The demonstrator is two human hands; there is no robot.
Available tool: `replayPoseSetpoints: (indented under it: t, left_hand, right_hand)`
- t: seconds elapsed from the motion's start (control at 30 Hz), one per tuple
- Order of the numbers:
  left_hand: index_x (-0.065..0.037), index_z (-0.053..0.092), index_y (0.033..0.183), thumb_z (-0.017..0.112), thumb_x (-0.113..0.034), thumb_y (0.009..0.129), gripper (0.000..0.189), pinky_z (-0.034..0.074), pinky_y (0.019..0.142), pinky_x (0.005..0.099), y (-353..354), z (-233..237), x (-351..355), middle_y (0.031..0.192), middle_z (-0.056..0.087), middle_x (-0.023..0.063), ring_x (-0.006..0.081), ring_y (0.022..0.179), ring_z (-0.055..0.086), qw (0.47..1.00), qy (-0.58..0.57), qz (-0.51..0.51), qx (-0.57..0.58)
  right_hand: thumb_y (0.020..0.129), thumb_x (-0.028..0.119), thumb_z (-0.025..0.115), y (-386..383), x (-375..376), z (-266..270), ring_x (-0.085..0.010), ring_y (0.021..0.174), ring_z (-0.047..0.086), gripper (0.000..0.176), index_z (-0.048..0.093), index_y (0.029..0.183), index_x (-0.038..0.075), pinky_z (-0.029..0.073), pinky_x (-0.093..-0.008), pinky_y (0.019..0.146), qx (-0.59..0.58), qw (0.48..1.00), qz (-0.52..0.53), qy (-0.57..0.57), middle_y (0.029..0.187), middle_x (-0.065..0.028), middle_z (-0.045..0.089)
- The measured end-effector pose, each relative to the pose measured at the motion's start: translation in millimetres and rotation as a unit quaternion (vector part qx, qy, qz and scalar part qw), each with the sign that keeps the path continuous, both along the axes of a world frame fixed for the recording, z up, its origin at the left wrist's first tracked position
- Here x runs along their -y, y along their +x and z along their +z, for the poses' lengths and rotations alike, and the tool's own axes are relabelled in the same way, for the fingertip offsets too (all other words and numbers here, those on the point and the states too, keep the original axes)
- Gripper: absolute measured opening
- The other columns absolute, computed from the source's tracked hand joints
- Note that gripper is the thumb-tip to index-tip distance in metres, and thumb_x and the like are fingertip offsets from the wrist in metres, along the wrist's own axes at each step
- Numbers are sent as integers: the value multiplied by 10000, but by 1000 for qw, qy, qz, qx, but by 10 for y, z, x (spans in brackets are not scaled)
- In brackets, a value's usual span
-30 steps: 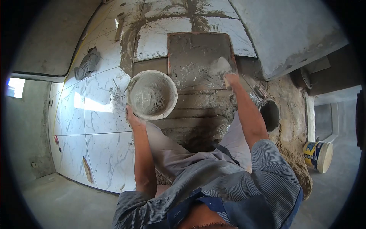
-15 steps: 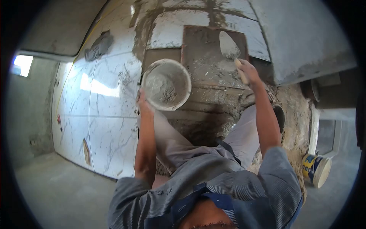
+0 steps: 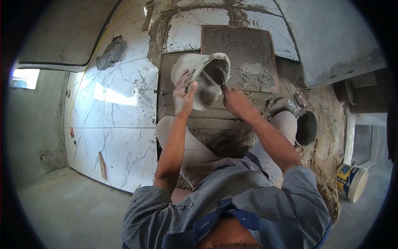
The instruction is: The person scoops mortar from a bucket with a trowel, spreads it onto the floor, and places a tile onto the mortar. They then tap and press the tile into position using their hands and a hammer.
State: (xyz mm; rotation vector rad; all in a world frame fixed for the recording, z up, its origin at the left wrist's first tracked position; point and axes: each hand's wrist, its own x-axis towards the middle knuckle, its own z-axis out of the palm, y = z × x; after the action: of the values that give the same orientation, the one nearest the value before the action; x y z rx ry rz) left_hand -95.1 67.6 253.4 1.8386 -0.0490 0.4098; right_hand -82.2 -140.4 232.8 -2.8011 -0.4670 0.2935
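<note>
My left hand [image 3: 183,92] grips the rim of a mortar-caked white bucket [image 3: 195,68], tipped on its side with its mouth facing right. My right hand [image 3: 232,99] holds a trowel [image 3: 207,79] whose blade reaches into the bucket's mouth. Just beyond the bucket lies a tile [image 3: 242,58] turned face down, its back partly smeared with grey mortar. Below the bucket is a bed of combed mortar [image 3: 215,124] on the floor, in front of my knees.
White marbled floor tiles [image 3: 116,120] are laid to the left, with a grey rag [image 3: 110,54] on them. A dark bucket [image 3: 306,128] sits in loose sand at right. A labelled tub [image 3: 352,180] lies on its side far right. A concrete wall [image 3: 331,37] rises behind.
The bucket was upright in my left hand; now it is tipped sideways. My right hand brought the trowel back from the tile and into the bucket's mouth.
</note>
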Motion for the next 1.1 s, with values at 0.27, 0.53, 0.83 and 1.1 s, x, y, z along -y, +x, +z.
replayPoseSetpoints:
  t: [0.27, 0.53, 0.83, 1.1]
  left_hand:
    - [22, 542, 1195, 624, -226, 835, 444, 300, 1033, 368, 92, 133, -207, 1313, 473, 134, 237, 1228, 418, 977, -166, -130, -18]
    - [26, 563, 1171, 627, -271, 835, 453, 303, 1020, 355, 177, 31, -41, 1293, 493, 137, 228, 1207, 435, 972, -162, -164, -49]
    - [25, 594, 1109, 636, -221, 833, 373, 364, 914, 289, 401, -534, -86, 1117, 586, 87, 158, 1031, 511, 951, -305, -50, -30]
    - [3, 615, 992, 629, -133, 832, 211, 396, 821, 273, 620, -862, -319, 997, 593, 25, 116, 897, 529, 859, -502, 89, -40]
  right_hand:
    - [832, 250, 550, 130, 457, 134, -151, 535, 579, 382, 557, 1157, 50, 471, -276, 462, -368, 868, -32, 332, 760, -71, 628]
    - [856, 223, 587, -55, 409, -167, -82, 499, 519, 440, 472, 1257, 82, 441, -220, 416, -490, 737, -90, 456, 780, -18, 592]
    - [833, 201, 648, -155, 537, -104, -77, 509, 510, 491, 452, 1254, 41, 428, -220, 430, -444, 740, -104, 494, 795, -18, 560]
    - [811, 232, 648, -28, 1308, 791, -84, 567, 518, 543, 446, 1276, 37, 436, -223, 467, -323, 814, -193, 443, 829, -46, 559]
